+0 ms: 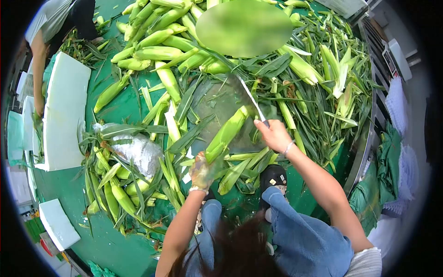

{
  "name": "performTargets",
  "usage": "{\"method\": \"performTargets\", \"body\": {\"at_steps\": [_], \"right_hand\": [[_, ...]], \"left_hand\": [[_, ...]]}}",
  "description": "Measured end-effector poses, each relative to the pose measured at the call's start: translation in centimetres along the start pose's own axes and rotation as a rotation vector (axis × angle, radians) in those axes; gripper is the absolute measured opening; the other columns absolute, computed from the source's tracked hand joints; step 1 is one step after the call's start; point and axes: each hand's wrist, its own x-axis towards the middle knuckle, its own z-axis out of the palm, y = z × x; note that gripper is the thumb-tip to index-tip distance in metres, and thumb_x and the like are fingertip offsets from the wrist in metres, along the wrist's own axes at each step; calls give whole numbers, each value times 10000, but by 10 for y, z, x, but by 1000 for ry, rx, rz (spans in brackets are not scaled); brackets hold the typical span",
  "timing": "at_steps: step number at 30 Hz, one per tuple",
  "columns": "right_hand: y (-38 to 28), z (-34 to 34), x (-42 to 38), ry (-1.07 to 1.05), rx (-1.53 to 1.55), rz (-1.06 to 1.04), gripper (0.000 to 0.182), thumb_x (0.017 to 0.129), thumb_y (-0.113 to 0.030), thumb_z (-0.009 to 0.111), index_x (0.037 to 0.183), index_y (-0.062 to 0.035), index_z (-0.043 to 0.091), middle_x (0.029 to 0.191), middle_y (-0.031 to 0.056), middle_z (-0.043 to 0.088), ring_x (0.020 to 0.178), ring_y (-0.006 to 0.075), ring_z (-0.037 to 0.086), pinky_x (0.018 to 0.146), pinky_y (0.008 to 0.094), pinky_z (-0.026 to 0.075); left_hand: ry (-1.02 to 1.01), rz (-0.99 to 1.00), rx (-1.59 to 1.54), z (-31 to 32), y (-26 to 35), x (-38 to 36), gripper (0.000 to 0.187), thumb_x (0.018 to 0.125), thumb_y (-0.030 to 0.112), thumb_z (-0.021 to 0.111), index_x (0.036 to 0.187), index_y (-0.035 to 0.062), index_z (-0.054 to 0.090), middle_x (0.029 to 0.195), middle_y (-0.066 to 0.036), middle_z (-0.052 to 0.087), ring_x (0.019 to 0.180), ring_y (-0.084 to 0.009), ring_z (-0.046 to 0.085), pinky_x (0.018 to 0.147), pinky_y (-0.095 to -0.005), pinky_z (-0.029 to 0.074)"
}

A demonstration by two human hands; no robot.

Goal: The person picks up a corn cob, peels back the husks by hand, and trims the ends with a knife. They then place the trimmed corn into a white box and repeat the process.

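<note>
My left hand [201, 171], in a thin clear glove, is closed round the lower end of a green ear of corn [227, 133]. The ear slants up to the right, over a grey board [210, 99]. In my right hand [275, 135] is the dark handle of a knife [253, 100]. Its long blade points up and to the left, just past the ear's top end. Blur hides part of the blade. Cut husks and leaves lie around the board.
A heap of corn [159, 53] lies beyond the board, with loose husks [341, 69] at right. White foam boxes [67, 111], a plastic bag [138, 152] and more corn [121, 196] are at left. Another person's arm [38, 69] reaches down at far left.
</note>
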Motion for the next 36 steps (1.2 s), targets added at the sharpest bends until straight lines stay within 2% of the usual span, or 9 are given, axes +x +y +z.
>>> {"method": "performTargets", "body": {"at_steps": [8,10,14,18,20,23,26,32,36], "right_hand": [[-8,-15,-19,316,108,-740,215,879,-178,653,783,-2,577,583,108,545,489,239,517,483,331,396],[34,-1,-10,-81,-413,-68,378,889,-331,603,868,43,657,809,276,650,776,433,650,713,476,522],[82,-22,-36,85,-289,188,468,849,-402,624,770,58,661,699,254,645,672,377,662,662,465,506],[137,-65,-79,385,-365,133,422,872,-331,643,715,60,631,581,220,587,545,338,618,544,445,460],[105,-56,-110,321,-343,169,460,816,-325,729,628,59,559,537,195,554,462,247,534,484,413,434],[37,-20,-119,160,-141,17,510,715,-414,822,801,22,571,672,126,604,572,172,543,530,357,462],[20,37,-77,-59,89,47,604,736,-509,774,912,34,577,780,192,658,726,334,644,691,411,512],[-10,73,-55,-159,746,190,337,752,-169,750,936,26,547,663,61,591,489,137,564,453,293,481],[60,1,-44,202,-101,-38,310,667,-122,721,903,13,574,675,145,596,632,270,615,609,404,496]], "left_hand": [[-33,266,102,-24,-14,16,299,909,273,545,1076,27,584,879,-180,670,774,-375,651,646,-477,511],[53,300,103,-22,-23,21,398,840,289,636,1159,56,593,870,-202,663,853,-381,645,691,-491,501],[-180,73,-158,-82,-35,-7,429,835,305,657,1162,47,555,974,-202,653,874,-420,624,764,-486,487],[-270,-87,-594,-105,-68,-43,412,851,268,714,1142,0,598,995,-74,676,860,-197,595,799,-308,472],[-608,-572,-574,-120,-47,-42,345,862,238,697,1117,18,621,1005,-46,659,842,-152,570,762,-298,471],[-342,28,-537,-92,-28,-56,353,864,245,650,1116,1,605,888,-74,648,736,-202,589,640,-350,469],[107,460,219,-85,3,-89,531,860,286,577,1221,-101,537,648,-138,590,492,-279,554,474,-450,439],[-80,204,43,-105,4,-66,475,835,354,669,1102,-10,522,710,-206,642,592,-402,627,536,-474,500],[-121,-107,-533,-149,-31,29,406,893,440,599,1006,50,606,760,-117,641,658,-250,603,569,-396,465]]}}
